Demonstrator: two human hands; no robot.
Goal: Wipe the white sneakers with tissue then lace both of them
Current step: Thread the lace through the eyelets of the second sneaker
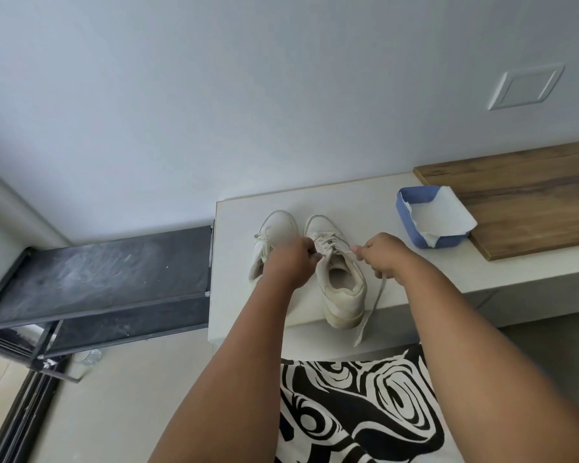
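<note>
Here, two white sneakers stand side by side on the pale counter (415,279), toes toward the wall, near its left end. The right sneaker (340,279) sits with its heel at the counter's front edge, its opening facing up and its lace (370,309) threaded through the eyelets. The left sneaker (271,240) lies just beside it, partly hidden behind the left forearm, with loose lacing showing over its tongue.

The left hand (290,262) is curled over the gap between the two shoes, its grip narrow, fingertips pinching one end of the lace at the upper eyelets of the right sneaker. The right hand (383,253) is on the other side of that shoe, its grip also closed on the lace; the strand runs taut from the eyelets into its fingers, and the free tail drops from the fist past the heel and hangs over the counter's front edge.

Farther right on the counter stands a blue tissue box (428,222) with white tissue spilling over its rim, touching the edge of a wooden board (528,195). To the left of the counter is a dusty black metal rack (104,272). A black-and-white patterned garment (358,412) fills the lower foreground.
</note>
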